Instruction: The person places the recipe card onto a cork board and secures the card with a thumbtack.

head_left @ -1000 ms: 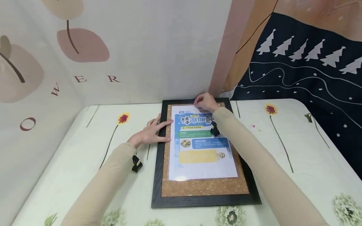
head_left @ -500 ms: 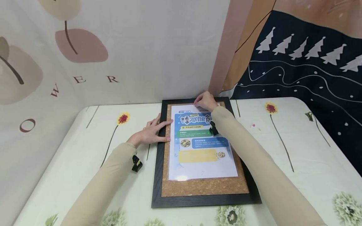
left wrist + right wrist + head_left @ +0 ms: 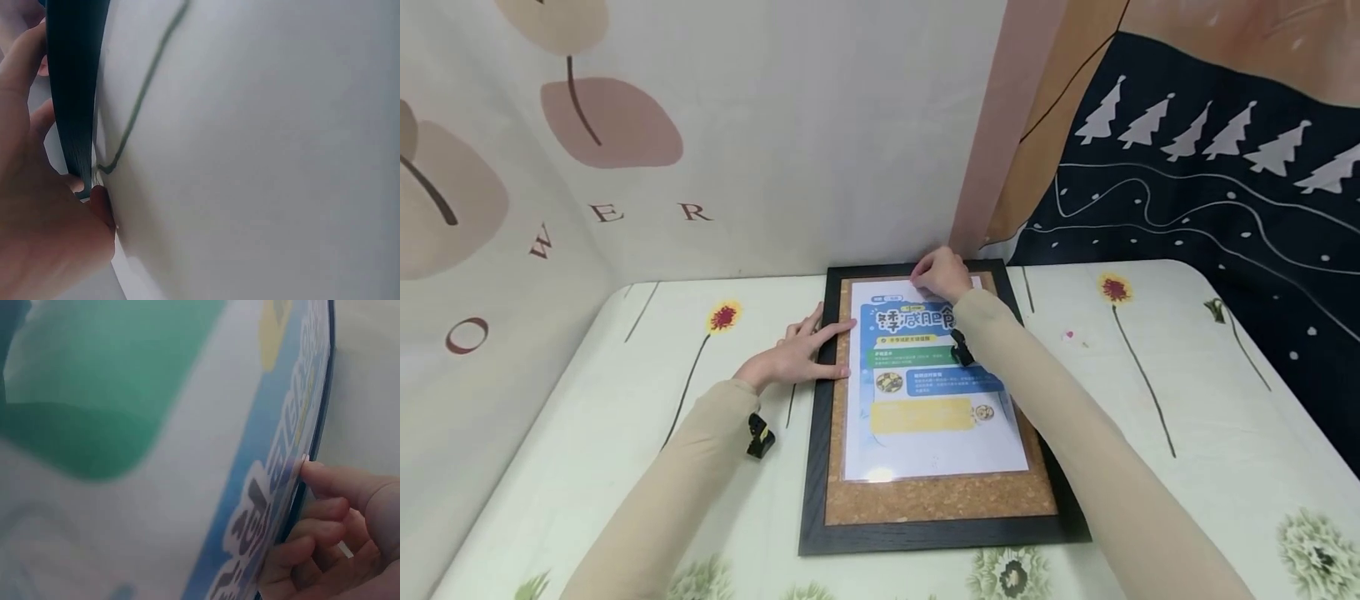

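A cork board (image 3: 942, 502) in a black wooden frame (image 3: 816, 467) lies flat on the table. On it rests a glossy printed sheet (image 3: 917, 454) with blue, green and yellow blocks. My left hand (image 3: 793, 354) spreads across the frame's left side; its index finger and thumb lie straight at the sheet's left edge, with other fingers over the frame's outer side. At the sheet's top edge my right hand (image 3: 943, 273) has its thumb and index finger together, pinching a tiny pale pin-like thing (image 3: 305, 459), mostly hidden. The remaining right fingers are curled.
A white cloth (image 3: 587, 400) with printed flowers covers the table. Just behind the frame's top edge hangs a pale curtain (image 3: 775, 150); a dark printed curtain (image 3: 1195, 200) hangs at the back right. Small pink specks (image 3: 1070, 335) show right of the frame.
Both hands, the sheet and the board keep their places. The head view has shifted only slightly.
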